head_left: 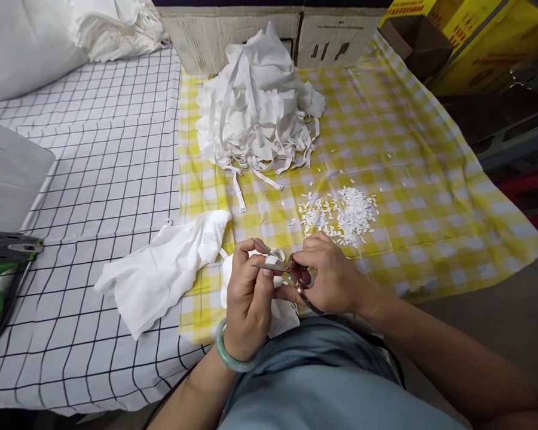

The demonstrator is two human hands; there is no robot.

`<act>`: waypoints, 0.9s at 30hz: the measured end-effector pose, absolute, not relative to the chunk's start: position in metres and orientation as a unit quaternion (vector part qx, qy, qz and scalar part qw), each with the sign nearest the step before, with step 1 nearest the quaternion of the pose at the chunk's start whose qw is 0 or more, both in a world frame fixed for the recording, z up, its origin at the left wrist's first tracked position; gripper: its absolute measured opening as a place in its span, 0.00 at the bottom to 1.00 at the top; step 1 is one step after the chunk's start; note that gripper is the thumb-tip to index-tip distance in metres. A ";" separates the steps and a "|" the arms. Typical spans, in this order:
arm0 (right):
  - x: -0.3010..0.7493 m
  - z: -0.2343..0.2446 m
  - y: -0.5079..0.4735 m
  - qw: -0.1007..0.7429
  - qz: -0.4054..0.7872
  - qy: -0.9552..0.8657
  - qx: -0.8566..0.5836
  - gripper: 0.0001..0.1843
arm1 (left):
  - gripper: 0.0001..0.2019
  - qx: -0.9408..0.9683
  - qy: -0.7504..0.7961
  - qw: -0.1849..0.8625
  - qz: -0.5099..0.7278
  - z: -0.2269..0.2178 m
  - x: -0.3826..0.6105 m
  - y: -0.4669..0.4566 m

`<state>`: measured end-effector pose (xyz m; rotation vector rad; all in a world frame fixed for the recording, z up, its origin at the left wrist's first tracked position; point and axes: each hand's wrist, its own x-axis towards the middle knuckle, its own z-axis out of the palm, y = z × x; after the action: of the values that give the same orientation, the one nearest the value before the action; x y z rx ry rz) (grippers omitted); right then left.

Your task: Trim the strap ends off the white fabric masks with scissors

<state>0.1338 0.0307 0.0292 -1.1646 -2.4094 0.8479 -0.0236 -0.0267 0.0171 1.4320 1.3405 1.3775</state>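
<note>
My left hand, with a green bangle on its wrist, pinches the strap of a white face mask close to my lap. My right hand is closed around small scissors, whose blades point left at the strap between my left fingers. A few finished white masks lie in a loose stack just left of my hands. A big heap of white masks with dangling straps sits at the back of the yellow checked cloth. Several tiny white cuttings lie scattered right above my right hand.
A white cloth with a black grid covers the table's left part. Cardboard boxes stand along the back edge, yellow boxes at the far right. White bags lie at the back left. A green and black tool rests at the left edge.
</note>
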 end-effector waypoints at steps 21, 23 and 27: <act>0.158 0.011 0.024 0.173 0.253 -0.833 -0.461 0.27 | 0.13 0.606 0.520 0.366 0.477 0.013 -0.009 -0.013; 0.162 0.006 0.022 0.163 0.255 -0.821 -0.484 0.27 | 0.13 0.614 0.507 0.381 0.469 0.009 -0.007 -0.011; 0.170 -0.001 0.025 0.128 0.342 -0.756 -0.543 0.29 | 0.14 0.582 0.502 0.446 0.458 0.002 -0.005 -0.006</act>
<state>0.1703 0.0248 -0.0007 -1.5796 -2.1993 0.9936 -0.0045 -0.0063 0.0015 1.4428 1.2442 1.1356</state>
